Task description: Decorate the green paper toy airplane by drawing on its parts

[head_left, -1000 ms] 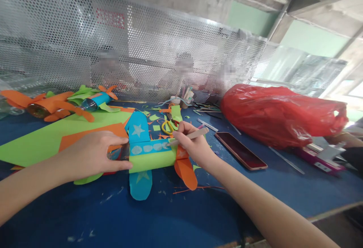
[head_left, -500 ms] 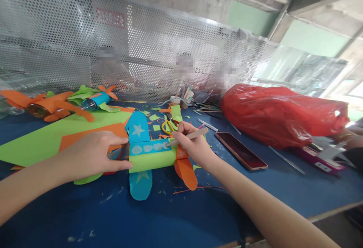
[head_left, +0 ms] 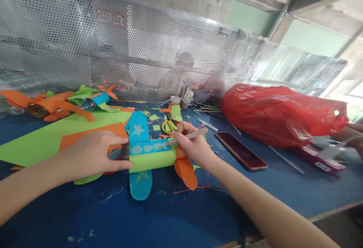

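Note:
A toy airplane (head_left: 153, 161) of blue, green and orange paper lies in front of me, with a clear bottle end showing at its left. Its blue wings carry pale stars, and a row of whitish ovals runs along the blue strip on its body. My left hand (head_left: 95, 151) steadies the plane at its left end, thumb and fingers on either side. In my right hand (head_left: 195, 146) a pale-barrelled marker (head_left: 195, 133) is pinched, its tip touching the strip by the rightmost oval. Yellow-handled scissors (head_left: 167, 127) lie just behind that hand.
A phone (head_left: 241, 150) and a red plastic bag (head_left: 278, 113) are to the right, with another person's hand (head_left: 350, 136) beyond. Green paper (head_left: 36, 138) and an orange paper plane (head_left: 52, 104) lie left. Paper scraps and a pen cup (head_left: 185, 100) are behind; a perforated screen (head_left: 170, 44) stands across the back.
My hands and the plane stay nearly in place, the marker tip still at the rightmost oval. At the far right, the other person's hand has shifted near the red bag.

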Tool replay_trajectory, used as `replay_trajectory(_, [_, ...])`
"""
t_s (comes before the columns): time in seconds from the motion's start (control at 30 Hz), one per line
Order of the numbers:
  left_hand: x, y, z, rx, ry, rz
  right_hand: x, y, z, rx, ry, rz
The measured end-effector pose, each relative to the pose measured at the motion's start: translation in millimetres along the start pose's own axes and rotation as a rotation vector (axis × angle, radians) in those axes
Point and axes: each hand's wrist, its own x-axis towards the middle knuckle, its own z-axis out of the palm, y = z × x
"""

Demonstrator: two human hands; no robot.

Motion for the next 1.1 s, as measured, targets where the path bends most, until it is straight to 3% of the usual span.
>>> replay_trajectory(0.37, [0.2,3.3,-4.8,0.027,-0.03,0.04,-1.6,0.3,0.8,-0.001,-0.002,0.034])
replay_trajectory(1.1, [-0.7,0.1,-0.5,0.022,0.036,0.049,-1.3,-0.9,-0.1,-0.045,-0.036,0.033])
